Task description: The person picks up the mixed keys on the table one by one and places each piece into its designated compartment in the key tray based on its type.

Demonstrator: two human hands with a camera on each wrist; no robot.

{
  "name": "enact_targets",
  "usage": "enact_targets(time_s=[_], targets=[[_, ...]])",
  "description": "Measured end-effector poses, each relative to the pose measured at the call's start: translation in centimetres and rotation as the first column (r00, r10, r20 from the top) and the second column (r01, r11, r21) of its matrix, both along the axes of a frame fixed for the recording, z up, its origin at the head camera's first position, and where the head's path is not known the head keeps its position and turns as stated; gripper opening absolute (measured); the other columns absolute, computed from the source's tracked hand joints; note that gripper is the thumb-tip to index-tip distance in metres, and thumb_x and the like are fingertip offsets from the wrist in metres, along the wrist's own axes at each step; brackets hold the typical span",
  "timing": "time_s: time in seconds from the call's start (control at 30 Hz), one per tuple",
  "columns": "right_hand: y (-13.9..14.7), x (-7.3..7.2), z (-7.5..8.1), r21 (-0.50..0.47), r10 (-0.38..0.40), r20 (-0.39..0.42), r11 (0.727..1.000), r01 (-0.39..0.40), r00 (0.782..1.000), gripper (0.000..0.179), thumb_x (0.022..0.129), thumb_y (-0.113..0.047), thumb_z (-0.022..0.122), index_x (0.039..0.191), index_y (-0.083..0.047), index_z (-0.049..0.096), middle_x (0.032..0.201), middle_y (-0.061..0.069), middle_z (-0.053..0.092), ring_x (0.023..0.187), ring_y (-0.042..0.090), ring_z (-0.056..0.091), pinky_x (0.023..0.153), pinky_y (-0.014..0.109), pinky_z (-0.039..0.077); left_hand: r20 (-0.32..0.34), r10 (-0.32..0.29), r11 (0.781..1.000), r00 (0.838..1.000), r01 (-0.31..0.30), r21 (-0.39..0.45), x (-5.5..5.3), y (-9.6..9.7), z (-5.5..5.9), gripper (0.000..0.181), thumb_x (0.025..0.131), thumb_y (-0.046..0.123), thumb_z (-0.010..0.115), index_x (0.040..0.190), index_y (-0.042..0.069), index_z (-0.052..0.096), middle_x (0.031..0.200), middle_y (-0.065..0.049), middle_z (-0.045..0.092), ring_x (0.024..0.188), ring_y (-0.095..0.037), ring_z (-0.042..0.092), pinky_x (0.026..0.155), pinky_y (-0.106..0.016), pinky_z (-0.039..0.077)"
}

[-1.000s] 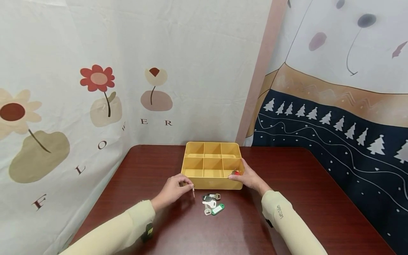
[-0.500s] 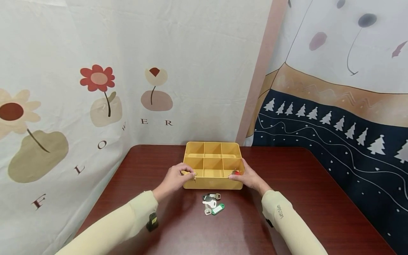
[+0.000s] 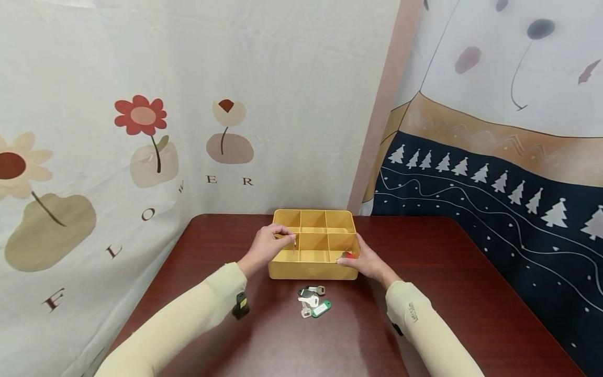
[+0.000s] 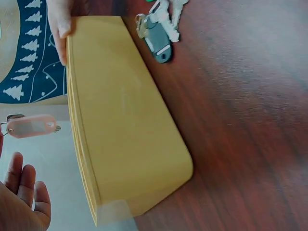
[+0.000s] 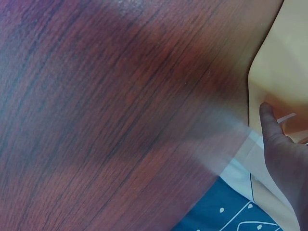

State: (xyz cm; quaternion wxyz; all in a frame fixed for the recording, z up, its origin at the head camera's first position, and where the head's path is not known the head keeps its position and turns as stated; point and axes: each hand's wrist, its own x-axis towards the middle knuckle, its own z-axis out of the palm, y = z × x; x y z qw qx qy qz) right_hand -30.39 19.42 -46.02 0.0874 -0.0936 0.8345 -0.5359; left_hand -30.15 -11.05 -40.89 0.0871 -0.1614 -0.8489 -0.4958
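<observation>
My left hand (image 3: 267,246) pinches a key ring with a pale pink key tag (image 4: 31,126) hanging from it. It is above the front left compartment of a yellow six-compartment box (image 3: 313,270). In the left wrist view the other fingers are spread loosely below the tag, and a bit of metal shows behind it. At the box's front right corner, my right hand (image 3: 371,261) grips the wall, thumb at the front. A red key tag (image 3: 349,255) with metal lies in the front right compartment, partly covered by that hand.
In front of the box on the brown table (image 3: 339,345) lie silver keys (image 3: 308,301), a green key tag (image 3: 322,309) and a dark grey key tag (image 4: 159,41). A printed curtain (image 3: 301,104) hangs behind the table.
My left hand has lifted the tagged key from the table beside the box's front left corner and carried it forward and right over the box. My right hand has stayed at its corner.
</observation>
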Motion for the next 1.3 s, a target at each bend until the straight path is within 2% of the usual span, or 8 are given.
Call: enact_targets(time_s=[0.2,0.3,0.43,0.57,0.77,1.0,1.17,1.3], targets=[[0.1,-0.2,0.0,-0.013,0.017,0.011,1.000,-0.017,1.000,0.103,0.084,-0.020,0.081,0.158,-0.011,0.010,0.152,0.026,0.032,0.134,0.044,0.036,0.114,0.059,0.022,0.021,0.015,0.999,1.000,-0.015,0.030,-1.4,1.1,0.2,0.011,0.090,0.020,0.073,0.090,0.010,0.077,0.097,0.000,0.069,0.091,-0.019,0.060,0.076,-0.033,0.048],[0.1,-0.1,-0.1,0.016,-0.008,0.009,1.000,0.008,1.000,0.102,0.085,-0.024,0.081,0.158,-0.014,0.011,0.152,0.023,0.034,0.134,0.042,0.038,0.113,0.058,0.024,0.037,0.020,0.999,0.999,-0.021,0.044,-1.9,1.6,0.4,0.013,0.090,0.023,0.072,0.090,0.011,0.077,0.097,0.000,0.069,0.092,-0.021,0.060,0.077,-0.035,0.048],[0.1,0.0,-0.1,0.055,-0.048,0.011,0.997,0.047,0.999,0.102,0.084,-0.030,0.081,0.158,-0.016,0.012,0.151,0.019,0.037,0.132,0.038,0.041,0.113,0.057,0.027,0.024,0.040,0.999,0.999,-0.041,0.032,-2.7,2.2,0.5,0.013,0.091,0.023,0.072,0.091,0.012,0.077,0.098,-0.001,0.070,0.095,-0.021,0.061,0.082,-0.038,0.048],[0.1,0.1,-0.1,0.045,-0.051,0.013,0.998,0.050,0.999,0.101,0.084,-0.030,0.081,0.158,-0.018,0.013,0.150,0.017,0.039,0.131,0.037,0.042,0.112,0.056,0.029,0.015,0.059,0.998,0.998,-0.060,0.037,-3.7,2.6,0.5,0.014,0.092,0.023,0.071,0.091,0.011,0.077,0.102,-0.003,0.069,0.100,-0.022,0.060,0.084,-0.039,0.048],[0.2,0.1,-0.2,0.041,-0.043,0.011,0.998,0.043,0.999,0.103,0.082,-0.033,0.083,0.158,-0.020,0.014,0.150,0.017,0.040,0.131,0.036,0.043,0.112,0.055,0.030,0.034,0.076,0.992,0.997,-0.079,0.098,-5.4,3.2,0.7,0.016,0.092,0.024,0.070,0.088,0.010,0.076,0.101,-0.004,0.066,0.096,-0.021,0.059,0.078,-0.036,0.047],[0.1,0.0,-0.2,0.056,-0.052,-0.005,0.997,0.052,0.999,0.106,0.083,-0.030,0.082,0.159,-0.016,0.010,0.153,0.018,0.037,0.134,0.036,0.040,0.114,0.056,0.026,0.052,0.071,0.989,0.996,-0.077,0.127,-6.9,4.1,1.1,0.025,0.095,0.027,0.067,0.087,0.005,0.076,0.102,-0.002,0.065,0.095,-0.020,0.056,0.077,-0.036,0.045],[0.0,-0.2,-0.4,0.054,-0.051,-0.003,0.997,0.051,0.999,0.105,0.084,-0.028,0.081,0.160,-0.016,0.010,0.153,0.016,0.038,0.133,0.036,0.040,0.113,0.056,0.025,0.081,0.090,0.987,0.993,-0.100,0.128,-7.5,4.7,1.1,0.022,0.094,0.027,0.067,0.087,0.008,0.076,0.103,-0.001,0.064,0.093,-0.021,0.055,0.075,-0.036,0.046],[-0.1,-0.3,-0.4,0.037,-0.054,-0.006,0.998,0.055,0.999,0.106,0.083,-0.028,0.083,0.159,-0.015,0.011,0.151,0.016,0.039,0.132,0.035,0.042,0.113,0.056,0.026,0.076,0.103,0.983,0.992,-0.114,0.146,-8.3,5.3,0.9,0.017,0.093,0.024,0.067,0.087,0.011,0.076,0.099,-0.002,0.065,0.092,-0.021,0.054,0.075,-0.036,0.046]])
